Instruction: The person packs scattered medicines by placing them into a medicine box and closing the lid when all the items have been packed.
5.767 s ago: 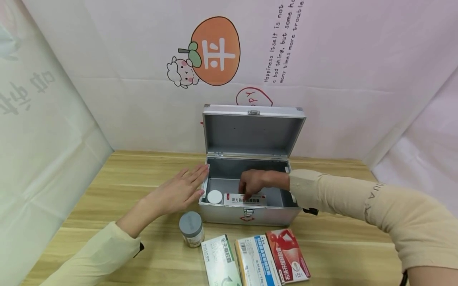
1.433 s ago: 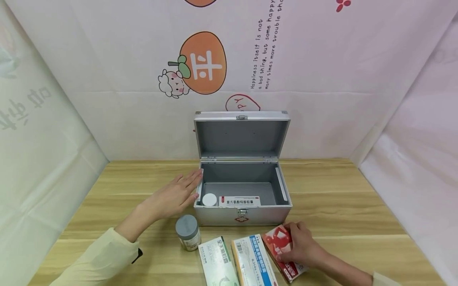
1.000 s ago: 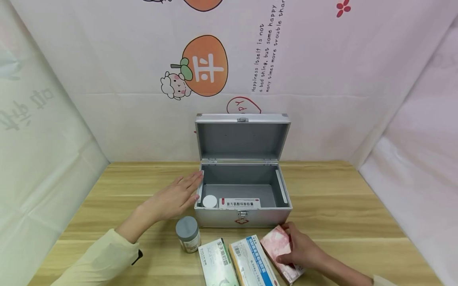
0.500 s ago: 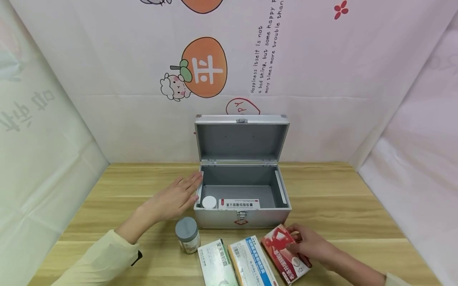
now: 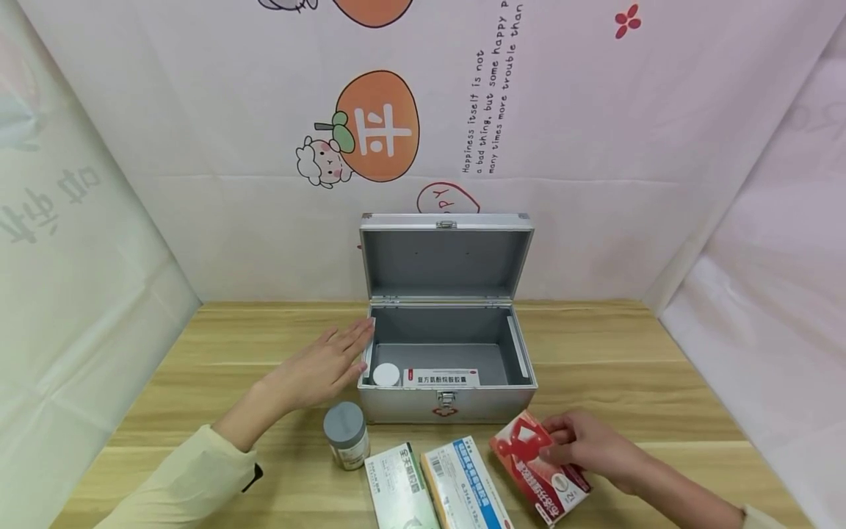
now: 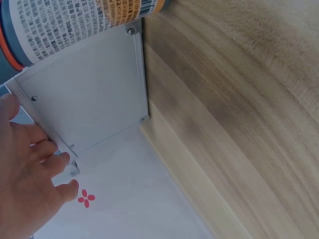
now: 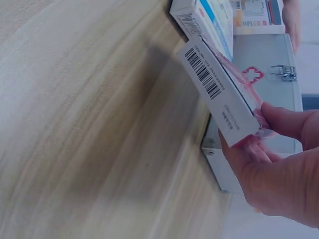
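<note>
My right hand [image 5: 598, 448] pinches a red medicine box [image 5: 529, 474] between thumb and fingers, right of the other boxes. The right wrist view shows its white barcode end [image 7: 214, 94] tilted above the table. With fingers extended, my left hand [image 5: 317, 371] rests against the left rim of an aluminium medicine case [image 5: 396, 404], whose lid [image 5: 446, 261] stands raised. Inside the case, along the front wall, are a white-capped bottle [image 5: 386, 375] and a white medicine box [image 5: 441, 378].
In front of the case stands a jar with a grey lid [image 5: 345, 426]. Beside it lie a green-and-white medicine box [image 5: 399, 485] and a blue-and-white one [image 5: 465, 481]. Behind the wooden table [image 5: 595, 353] hangs a printed white cloth [image 5: 595, 220].
Earlier my right hand was inside the case at the white medicine box; it then moved to the red box, took hold of it and shifted it right. The left hand stays at the rim.
</note>
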A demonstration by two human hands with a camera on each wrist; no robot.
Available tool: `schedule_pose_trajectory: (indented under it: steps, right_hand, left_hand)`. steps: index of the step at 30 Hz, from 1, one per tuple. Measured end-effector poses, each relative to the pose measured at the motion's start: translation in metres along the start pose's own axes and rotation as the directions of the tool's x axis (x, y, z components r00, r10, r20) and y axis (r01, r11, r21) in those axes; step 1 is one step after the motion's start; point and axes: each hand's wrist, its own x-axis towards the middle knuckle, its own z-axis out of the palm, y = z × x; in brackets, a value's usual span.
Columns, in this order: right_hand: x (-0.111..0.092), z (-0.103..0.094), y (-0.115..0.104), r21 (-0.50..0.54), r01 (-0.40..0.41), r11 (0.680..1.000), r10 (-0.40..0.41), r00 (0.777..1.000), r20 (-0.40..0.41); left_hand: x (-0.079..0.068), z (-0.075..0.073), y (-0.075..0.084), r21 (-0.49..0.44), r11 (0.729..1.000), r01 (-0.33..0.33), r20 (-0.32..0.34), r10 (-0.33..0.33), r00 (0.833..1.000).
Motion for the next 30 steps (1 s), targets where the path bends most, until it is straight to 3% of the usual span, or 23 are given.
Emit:
schedule_pose_trajectory:
  steps: [17,30]
  right_hand:
    - [-0.011,-0.011,-0.022,-0.04,0.017,0.999,-0.017,1.0,-0.018]
    - [-0.016,-0.016,-0.044,-0.084,0.076,0.994,-0.077,0.997,-0.013]
  left_hand:
    - [0.001,-0.001,0.0,0.007,1.0,-0.017,-0.01,0.017,1.0]
    - [0.001,-0.003,0.001,0.024,1.0,-0.016,0.007,0.016,1.0]
